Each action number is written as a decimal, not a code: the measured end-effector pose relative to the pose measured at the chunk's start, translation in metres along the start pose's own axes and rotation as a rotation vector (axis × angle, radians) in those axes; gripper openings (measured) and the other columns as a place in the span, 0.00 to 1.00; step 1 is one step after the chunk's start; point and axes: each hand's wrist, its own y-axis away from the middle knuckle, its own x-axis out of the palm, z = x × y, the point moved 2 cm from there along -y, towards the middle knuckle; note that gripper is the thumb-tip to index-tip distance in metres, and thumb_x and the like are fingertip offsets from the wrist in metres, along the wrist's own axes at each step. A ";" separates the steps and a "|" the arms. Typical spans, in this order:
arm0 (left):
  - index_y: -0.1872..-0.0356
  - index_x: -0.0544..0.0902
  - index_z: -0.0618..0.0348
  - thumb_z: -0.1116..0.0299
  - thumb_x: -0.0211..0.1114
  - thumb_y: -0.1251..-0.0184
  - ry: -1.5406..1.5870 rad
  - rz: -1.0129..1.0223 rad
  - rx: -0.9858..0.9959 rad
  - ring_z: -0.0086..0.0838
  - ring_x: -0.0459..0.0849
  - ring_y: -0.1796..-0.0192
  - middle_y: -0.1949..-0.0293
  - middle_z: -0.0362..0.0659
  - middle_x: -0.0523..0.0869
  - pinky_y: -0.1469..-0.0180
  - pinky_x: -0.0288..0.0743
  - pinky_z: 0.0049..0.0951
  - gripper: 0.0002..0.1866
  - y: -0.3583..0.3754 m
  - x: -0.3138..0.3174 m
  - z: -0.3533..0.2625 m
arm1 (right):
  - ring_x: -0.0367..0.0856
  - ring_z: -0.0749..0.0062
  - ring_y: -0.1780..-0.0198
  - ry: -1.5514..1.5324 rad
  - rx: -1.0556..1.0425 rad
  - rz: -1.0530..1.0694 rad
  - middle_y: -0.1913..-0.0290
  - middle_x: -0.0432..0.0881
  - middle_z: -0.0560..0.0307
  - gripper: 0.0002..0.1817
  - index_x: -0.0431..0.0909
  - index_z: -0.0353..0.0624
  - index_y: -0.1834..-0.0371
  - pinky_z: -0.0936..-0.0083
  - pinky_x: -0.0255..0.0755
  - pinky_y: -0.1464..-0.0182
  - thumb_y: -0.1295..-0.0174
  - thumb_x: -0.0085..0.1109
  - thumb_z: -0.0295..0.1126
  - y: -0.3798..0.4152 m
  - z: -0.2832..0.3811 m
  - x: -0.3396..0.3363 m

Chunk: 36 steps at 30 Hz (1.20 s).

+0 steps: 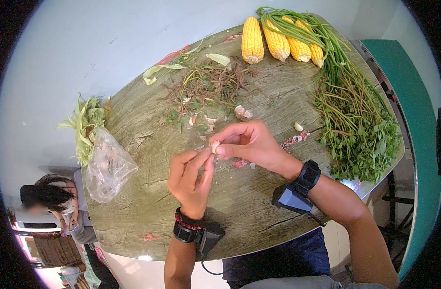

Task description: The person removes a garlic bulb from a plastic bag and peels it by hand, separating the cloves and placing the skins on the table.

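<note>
A small garlic clove (pixel 214 146) is pinched between the fingertips of both hands above the middle of the table. My left hand (pixel 191 180) comes from below, its fingers closed on the clove's lower side. My right hand (pixel 249 144) grips the same clove from the right with thumb and forefinger. Just beyond the hands lie more garlic cloves (pixel 243 112) in their skins, with loose skin scraps nearby. One peeled pale clove (pixel 298 126) sits apart, to the right of my right hand.
Several yellow corn cobs (pixel 252 41) lie at the far edge, beside long green beans (pixel 326 41) and leafy greens (pixel 365 130). A heap of brown-green stems (pixel 211 84) is at centre back. Left are corn husks (pixel 88 120) and a clear plastic bag (pixel 107 166). A person (pixel 57 197) sits far left.
</note>
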 end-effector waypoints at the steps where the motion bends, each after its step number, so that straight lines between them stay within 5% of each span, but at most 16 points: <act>1: 0.62 0.87 0.58 0.85 0.73 0.56 -0.003 -0.009 0.019 0.30 0.81 0.67 0.67 0.42 0.81 0.66 0.75 0.26 0.17 0.000 0.000 0.000 | 0.80 0.86 0.64 0.000 0.003 0.000 0.61 0.85 0.62 0.13 0.82 0.36 0.51 0.87 0.75 0.66 0.38 0.66 0.28 0.000 0.001 0.000; 10: 0.64 0.87 0.59 0.86 0.72 0.58 0.008 -0.018 0.043 0.32 0.82 0.68 0.67 0.43 0.82 0.68 0.76 0.26 0.16 0.003 0.002 0.002 | 0.82 0.83 0.61 0.047 -0.041 -0.002 0.60 0.86 0.59 0.12 0.82 0.34 0.52 0.84 0.77 0.59 0.38 0.66 0.27 -0.001 -0.003 -0.001; 23: 0.65 0.85 0.60 0.87 0.70 0.53 0.110 0.008 -0.087 0.27 0.80 0.71 0.67 0.43 0.82 0.69 0.74 0.23 0.14 0.002 0.003 0.001 | 0.81 0.86 0.64 0.063 0.016 0.008 0.62 0.86 0.61 0.13 0.82 0.37 0.52 0.88 0.74 0.68 0.37 0.66 0.30 0.001 0.001 0.001; 31: 0.67 0.83 0.62 0.84 0.67 0.47 0.182 0.046 -0.235 0.23 0.79 0.64 0.64 0.41 0.79 0.63 0.76 0.19 0.08 0.006 0.003 0.006 | 0.81 0.88 0.70 0.049 -0.060 -0.001 0.67 0.86 0.62 0.11 0.84 0.39 0.55 0.90 0.71 0.76 0.40 0.67 0.29 -0.001 -0.004 0.002; 36: 0.67 0.82 0.62 0.83 0.66 0.46 0.184 0.044 -0.253 0.23 0.79 0.64 0.64 0.41 0.78 0.64 0.75 0.19 0.07 0.006 0.004 0.006 | 0.79 0.88 0.66 0.117 -0.071 0.038 0.64 0.85 0.63 0.11 0.83 0.38 0.54 0.89 0.72 0.70 0.40 0.66 0.26 0.000 -0.001 0.003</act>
